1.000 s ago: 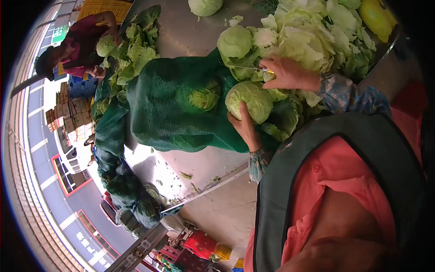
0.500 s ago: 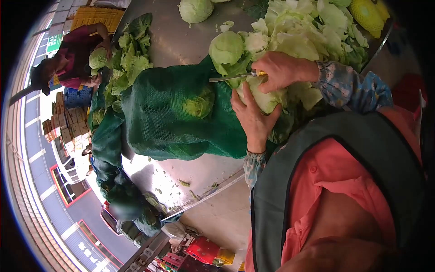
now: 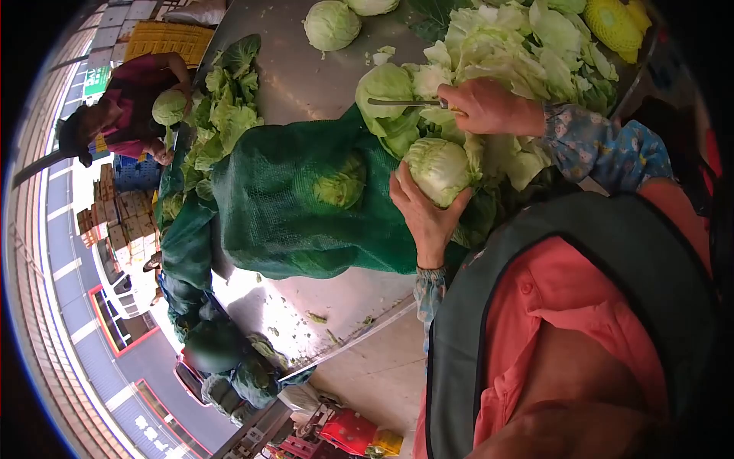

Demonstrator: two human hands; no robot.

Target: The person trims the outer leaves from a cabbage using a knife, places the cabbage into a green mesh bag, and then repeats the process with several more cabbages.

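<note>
My left hand (image 3: 427,218) is curved round the lower left side of a pale green cabbage (image 3: 440,170). Above that cabbage, my right hand (image 3: 485,107) grips a knife (image 3: 401,102) by its handle, with the blade pointing left. Under and behind the blade lie loose outer cabbage leaves (image 3: 388,83). To the left of my left hand, a green mesh sack (image 3: 267,199) lies on the metal table, with a cabbage (image 3: 342,186) showing at it.
Trimmed leaves (image 3: 527,46) are heaped at the upper right beside yellow foam netting (image 3: 613,27). A whole cabbage (image 3: 332,25) sits at the far side of the metal table (image 3: 294,80). A co-worker (image 3: 126,107) holds another cabbage at the left. Filled sacks (image 3: 187,256) line the table's left edge.
The knife and right hand have risen off the cabbage by my left hand, uncovering its pale ribbed side. A leaf now lies spread beneath the blade.
</note>
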